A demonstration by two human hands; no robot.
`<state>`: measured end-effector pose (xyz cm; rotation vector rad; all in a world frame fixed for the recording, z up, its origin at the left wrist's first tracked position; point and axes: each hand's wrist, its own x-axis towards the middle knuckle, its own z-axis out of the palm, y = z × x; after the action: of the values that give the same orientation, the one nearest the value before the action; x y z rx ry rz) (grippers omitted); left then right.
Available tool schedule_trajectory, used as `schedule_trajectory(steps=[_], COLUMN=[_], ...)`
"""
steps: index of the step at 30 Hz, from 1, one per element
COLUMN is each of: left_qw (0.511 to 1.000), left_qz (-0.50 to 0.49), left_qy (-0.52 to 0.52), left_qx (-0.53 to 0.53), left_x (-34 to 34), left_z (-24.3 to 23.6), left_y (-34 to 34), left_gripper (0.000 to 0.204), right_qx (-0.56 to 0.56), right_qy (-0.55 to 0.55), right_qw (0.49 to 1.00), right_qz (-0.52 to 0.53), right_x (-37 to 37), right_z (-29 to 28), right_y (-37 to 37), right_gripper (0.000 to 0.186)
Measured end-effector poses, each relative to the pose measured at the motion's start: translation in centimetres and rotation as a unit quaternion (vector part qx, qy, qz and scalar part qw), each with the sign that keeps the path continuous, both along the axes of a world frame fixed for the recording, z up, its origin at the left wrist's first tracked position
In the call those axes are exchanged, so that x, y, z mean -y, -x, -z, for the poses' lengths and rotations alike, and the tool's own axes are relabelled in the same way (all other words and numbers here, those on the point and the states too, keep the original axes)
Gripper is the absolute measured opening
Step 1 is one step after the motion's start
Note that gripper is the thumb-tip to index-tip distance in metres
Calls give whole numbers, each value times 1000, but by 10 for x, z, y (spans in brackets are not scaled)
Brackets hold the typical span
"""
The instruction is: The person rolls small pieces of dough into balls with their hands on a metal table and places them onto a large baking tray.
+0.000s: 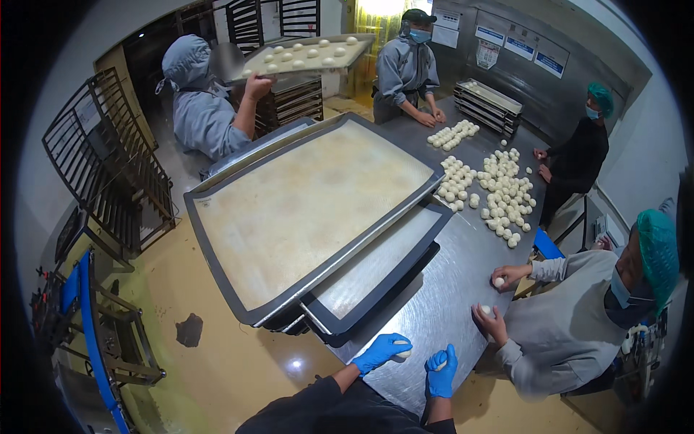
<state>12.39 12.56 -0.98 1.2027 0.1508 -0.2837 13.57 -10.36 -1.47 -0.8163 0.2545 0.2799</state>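
Both my hands wear blue gloves and are low over the near end of the steel table. My left hand (379, 353) curls around a pale dough ball (403, 354), which shows past the fingers. A second dough ball (440, 367) is mostly covered by my right hand (443, 380), whose fingers close over it with the thumb up. Just beyond my left hand stands a stack of baking trays; the top tray (311, 210) has a bare beige mat with a dark border. The tray below it (376, 267) juts out toward the right, also with a mat.
Many dough balls (506, 188) lie on the steel table (448, 282). At right, a co-worker's hands (499, 325) hold dough balls; two more people stand farther along. At far left, another person lifts a tray of dough balls (311, 54). Racks (108, 159) stand left.
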Motion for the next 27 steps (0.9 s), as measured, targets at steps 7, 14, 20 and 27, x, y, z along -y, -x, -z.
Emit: schedule_trajectory(steps=[7,14,20,27], left_qw=[985,998,928,853], left_qz=[12,-19,9,-43], left_qy=[158,54,-348,-437], left_qx=[-73,-22,136,281], left_x=[-20,-18,0,-22], left_z=[13,21,-41,-1], left_y=[-9,-8,29,9], left_gripper=[30,27,29,30], right_qx=[-24,21,162,266], right_qy=[151,235,550,773], right_qw=[988,972,812,574], right_qz=[2,16,106,50], right_x=[-21,-31,-33,-3], right_z=[-28,-29,-45,-20], right_y=[0,5,41,31], right_gripper=[48,26,20,17])
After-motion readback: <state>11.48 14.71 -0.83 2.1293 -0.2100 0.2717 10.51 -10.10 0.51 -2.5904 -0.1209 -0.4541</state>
